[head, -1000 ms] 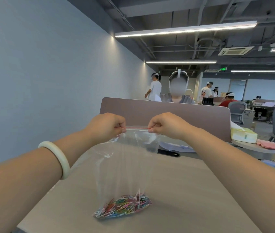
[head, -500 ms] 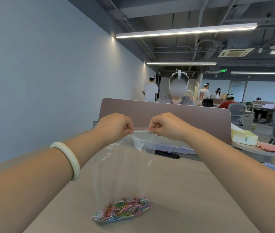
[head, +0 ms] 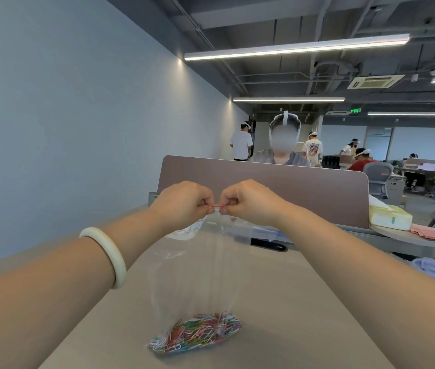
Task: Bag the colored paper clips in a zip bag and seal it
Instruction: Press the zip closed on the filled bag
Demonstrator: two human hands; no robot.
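Note:
A clear zip bag (head: 197,278) hangs upright over the beige table (head: 291,302), its bottom resting on the surface. A heap of colored paper clips (head: 196,332) lies inside at the bottom. My left hand (head: 184,202) and my right hand (head: 251,201) both pinch the red zip strip (head: 217,206) at the bag's top. The two hands are almost touching, with only a short piece of the strip showing between them. A white bangle (head: 107,255) sits on my left wrist.
A mauve desk divider (head: 304,190) stands right behind the hands, with a person seated beyond it. A black pen (head: 269,245) and papers lie at the table's far edge. A tissue pack (head: 389,218) and pink sheets (head: 432,233) sit at right.
My left hand has slid right along the zip strip toward my right hand, closing the gap between them. The bag's top is now bunched narrower; the clips stay at the bottom.

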